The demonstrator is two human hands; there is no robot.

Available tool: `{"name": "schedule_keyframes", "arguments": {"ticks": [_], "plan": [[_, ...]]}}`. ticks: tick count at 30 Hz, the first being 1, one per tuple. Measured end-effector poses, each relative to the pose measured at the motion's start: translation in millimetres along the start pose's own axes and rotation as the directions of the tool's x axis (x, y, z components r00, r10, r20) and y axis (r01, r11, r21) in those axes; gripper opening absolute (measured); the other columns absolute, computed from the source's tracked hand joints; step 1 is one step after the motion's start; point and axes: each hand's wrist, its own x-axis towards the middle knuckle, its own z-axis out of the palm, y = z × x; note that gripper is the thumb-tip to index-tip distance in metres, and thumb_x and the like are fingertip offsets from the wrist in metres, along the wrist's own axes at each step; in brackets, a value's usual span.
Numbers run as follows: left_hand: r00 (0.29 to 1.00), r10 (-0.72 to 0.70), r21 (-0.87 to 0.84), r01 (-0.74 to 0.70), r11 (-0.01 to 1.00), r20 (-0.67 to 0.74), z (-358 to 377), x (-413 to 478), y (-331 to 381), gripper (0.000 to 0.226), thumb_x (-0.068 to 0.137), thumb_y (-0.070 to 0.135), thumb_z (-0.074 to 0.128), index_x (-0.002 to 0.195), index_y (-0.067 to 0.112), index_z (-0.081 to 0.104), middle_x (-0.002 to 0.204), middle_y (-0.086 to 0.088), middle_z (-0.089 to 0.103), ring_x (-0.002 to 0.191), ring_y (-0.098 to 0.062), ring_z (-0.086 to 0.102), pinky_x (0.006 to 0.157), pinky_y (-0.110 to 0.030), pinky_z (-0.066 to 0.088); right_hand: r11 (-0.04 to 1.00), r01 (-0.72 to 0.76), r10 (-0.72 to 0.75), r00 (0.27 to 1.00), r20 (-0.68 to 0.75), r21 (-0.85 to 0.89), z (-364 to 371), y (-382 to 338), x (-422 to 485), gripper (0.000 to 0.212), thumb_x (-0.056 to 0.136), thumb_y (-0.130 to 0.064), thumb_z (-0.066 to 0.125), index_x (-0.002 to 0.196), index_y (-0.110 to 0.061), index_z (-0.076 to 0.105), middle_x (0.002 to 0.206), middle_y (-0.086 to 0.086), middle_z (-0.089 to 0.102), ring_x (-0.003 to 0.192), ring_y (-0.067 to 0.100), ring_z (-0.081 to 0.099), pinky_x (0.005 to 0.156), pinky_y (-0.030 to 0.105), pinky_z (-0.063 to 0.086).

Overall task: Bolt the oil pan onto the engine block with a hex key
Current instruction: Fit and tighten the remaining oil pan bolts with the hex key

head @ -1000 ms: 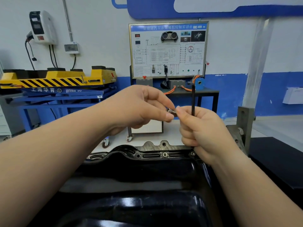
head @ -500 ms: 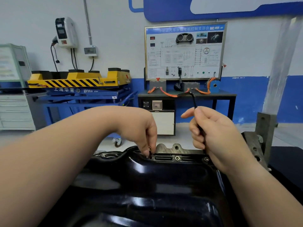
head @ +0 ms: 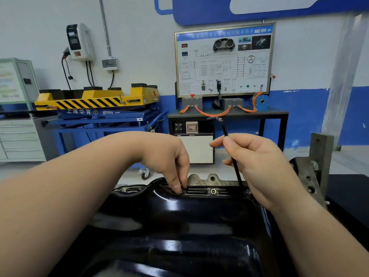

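Note:
The glossy black oil pan (head: 179, 226) fills the lower middle of the head view, lying on the grey engine block (head: 201, 179). My left hand (head: 169, 162) reaches down to the pan's far flange and pinches a small bolt (head: 182, 185) at a hole there. My right hand (head: 257, 166) grips a black L-shaped hex key (head: 229, 144), its long arm slanting up and left, its short arm at the top. Two seated bolts (head: 213, 190) show on the far flange, one at the middle and one beside my right hand.
A grey metal stand bracket (head: 317, 162) rises at the right of the pan. Behind stand a training panel on a black table (head: 225, 114), a yellow-and-blue lift platform (head: 99, 102) and a grey drawer cabinet (head: 20, 140) at left.
My left hand took the bolt from between both hands down to the pan's far flange. My right hand kept the hex key, which now tilts left. The view has shifted left.

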Motion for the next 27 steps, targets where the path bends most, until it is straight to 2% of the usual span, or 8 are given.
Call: {"name": "schedule_keyframes", "arguments": {"ticks": [2,3,6,8,13,19,23,27], "plan": [[0.999,0.0,-0.03,0.001,1.0,0.035,0.3,0.5,-0.8,0.013,0.07,0.021,0.08,0.067,0.031,0.072,0.085,0.001,0.073,0.078,-0.017,0.064,0.083,-0.03,0.046,0.999,0.038,-0.038,0.999,0.02,0.009,-0.3,-2.3,-1.3,0.027,0.093,-0.02,0.054,0.079,-0.028,0.076,0.073,-0.017,0.069,0.061,-0.006,0.052,0.07,0.023,0.048],[0.998,-0.005,-0.054,0.008,0.999,0.058,0.8,1.0,-1.6,0.013,0.07,0.02,0.08,0.067,0.031,0.072,0.084,-0.005,0.072,0.072,-0.02,0.059,0.075,-0.033,0.045,0.998,0.061,-0.062,0.997,0.04,0.019,-0.6,-3.3,-2.3,0.026,0.092,-0.02,0.054,0.08,-0.026,0.076,0.064,-0.016,0.065,0.06,-0.003,0.051,0.072,0.024,0.048],[0.992,-0.062,-0.115,0.075,0.991,0.11,1.7,2.0,-5.0,0.014,0.074,0.016,0.078,0.069,0.028,0.073,0.06,0.003,0.058,0.043,-0.009,0.035,0.045,-0.021,0.027,0.985,0.171,-0.17,0.979,0.107,0.002,0.0,-7.4,-5.1,0.021,0.089,-0.017,0.057,0.08,-0.024,0.075,0.056,-0.012,0.059,0.058,-0.001,0.051,0.068,0.021,0.049],[0.985,-0.095,-0.154,0.117,0.981,0.146,2.0,2.0,-7.5,0.015,0.075,0.014,0.076,0.068,0.027,0.072,0.053,0.007,0.049,0.04,-0.009,0.027,0.04,-0.018,0.019,0.975,0.221,-0.213,0.958,0.193,-0.02,3.3,-11.3,-5.0,0.02,0.088,-0.01,0.058,0.077,-0.019,0.073,0.06,-0.007,0.062,0.06,0.0,0.056,0.063,0.016,0.05],[0.978,-0.108,-0.207,0.145,0.968,0.179,2.5,0.9,-14.7,0.011,0.076,0.015,0.075,0.071,0.025,0.071,0.048,0.007,0.038,0.044,-0.012,0.021,0.04,-0.019,0.015,0.935,0.321,-0.25,0.898,0.363,-0.151,13.9,-26.7,3.4,0.017,0.089,-0.004,0.056,0.079,-0.011,0.068,0.065,0.004,0.065,0.062,0.011,0.062,0.062,0.017,0.052],[0.978,-0.094,-0.21,0.132,0.969,0.184,3.4,0.0,-16.4,0.016,0.079,0.015,0.073,0.066,0.026,0.071,0.046,0.009,0.04,0.046,-0.011,0.02,0.042,-0.02,0.014,0.83,0.463,-0.295,0.838,0.46,-0.312,26.7,-38.8,17.0,0.017,0.09,-0.008,0.057,0.078,-0.015,0.066,0.066,-0.006,0.065,0.063,0.004,0.062,0.065,0.028,0.054],[0.982,-0.096,-0.199,0.128,0.972,0.164,3.4,0.8,-16.6,0.009,0.077,0.017,0.075,0.073,0.024,0.071,0.05,0.006,0.037,0.046,-0.01,0.022,0.042,-0.02,0.015,0.857,0.438,-0.279,0.838,0.47,-0.272,30.6,-33.1,19.2,0.02,0.09,-0.004,0.055,0.076,-0.014,0.066,0.06,-0.014,0.062,0.06,0.002,0.061,0.059,0.014,0.049],[0.986,-0.065,-0.18,0.092,0.979,0.152,2.5,0.6,-15.2,0.011,0.076,0.019,0.075,0.07,0.027,0.07,0.059,0.001,0.036,0.049,-0.013,0.024,0.044,-0.023,0.017,0.867,0.438,-0.296,0.836,0.463,-0.237,26.0,-28.1,16.8,0.024,0.09,0.0,0.055,0.075,-0.017,0.064,0.061,-0.016,0.062,0.06,0.002,0.061,0.059,0.012,0.047]]}}
